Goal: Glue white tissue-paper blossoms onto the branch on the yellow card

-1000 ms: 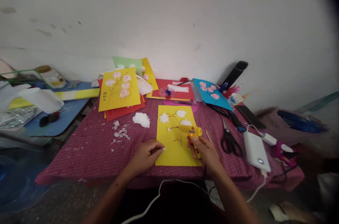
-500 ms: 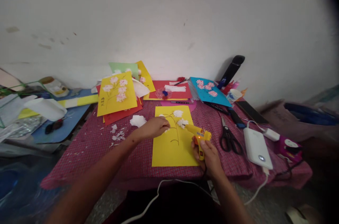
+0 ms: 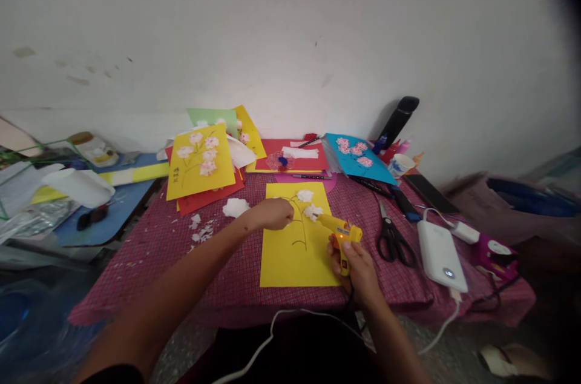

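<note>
A yellow sheet of paper (image 3: 290, 266) lies upright in front of me, with brown branch lines drawn on it. Two white crumpled-paper blossoms (image 3: 305, 195) are on its upper part. Above the left-hand branches is my left hand (image 3: 276, 214), its fingers closed and bent down; whatever they may pinch is hidden. My right hand (image 3: 356, 263) grips the handle of a yellow hot glue gun (image 3: 338, 228) over the sheet's right edge. The gun's nozzle points left at the lower blossom, and a small orange light glows on its body.
White paper (image 3: 235, 208) and torn scraps (image 3: 203, 231) lie left of the sheet. Black-handled scissors (image 3: 394, 241) and a white power bank (image 3: 441, 257) are on the right. Finished blossom pictures (image 3: 200, 160) stand at the back left, a blue one (image 3: 361, 157) at the back right.
My left hand has shifted slightly right and up over the sheet, covering the white bit that showed under its fingertips. The glue gun has stayed nearly still.
</note>
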`<state>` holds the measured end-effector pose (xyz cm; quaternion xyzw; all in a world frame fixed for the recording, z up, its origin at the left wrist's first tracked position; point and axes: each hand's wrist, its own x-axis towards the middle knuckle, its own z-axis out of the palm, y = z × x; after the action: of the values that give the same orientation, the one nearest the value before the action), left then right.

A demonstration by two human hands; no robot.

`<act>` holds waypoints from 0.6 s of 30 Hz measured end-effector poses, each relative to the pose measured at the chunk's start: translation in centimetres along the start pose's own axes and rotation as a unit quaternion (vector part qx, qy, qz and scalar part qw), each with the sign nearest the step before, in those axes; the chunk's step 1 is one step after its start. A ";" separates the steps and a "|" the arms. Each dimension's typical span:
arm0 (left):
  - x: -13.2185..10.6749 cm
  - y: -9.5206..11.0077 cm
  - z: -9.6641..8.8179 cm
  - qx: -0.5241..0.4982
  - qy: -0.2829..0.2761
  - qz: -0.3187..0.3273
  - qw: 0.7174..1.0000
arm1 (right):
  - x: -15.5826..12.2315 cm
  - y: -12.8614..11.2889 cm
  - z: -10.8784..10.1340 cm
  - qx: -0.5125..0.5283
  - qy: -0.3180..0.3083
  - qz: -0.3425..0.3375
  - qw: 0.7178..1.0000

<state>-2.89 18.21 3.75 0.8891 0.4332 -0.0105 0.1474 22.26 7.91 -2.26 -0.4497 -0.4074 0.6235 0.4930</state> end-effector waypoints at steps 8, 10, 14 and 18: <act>0.1 1.2 -0.7 0.052 -0.034 -0.025 0.998 | 0.1 0.2 -0.1 0.026 0.000 -0.006 1.000; 0.1 1.5 -0.9 0.064 -0.043 -0.031 0.997 | 0.1 0.2 -0.1 0.033 0.003 -0.005 0.999; 0.1 1.8 -1.0 0.084 -0.055 -0.044 0.994 | 0.1 0.2 0.0 0.055 -0.004 -0.008 0.998; 0.2 2.0 -0.9 0.097 -0.061 -0.047 0.992 | 0.1 0.1 0.0 0.054 0.003 -0.009 0.999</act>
<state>-1.32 17.45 5.11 0.8754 0.4619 -0.1139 0.0857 22.22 7.97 -2.40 -0.4209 -0.3755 0.6389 0.5231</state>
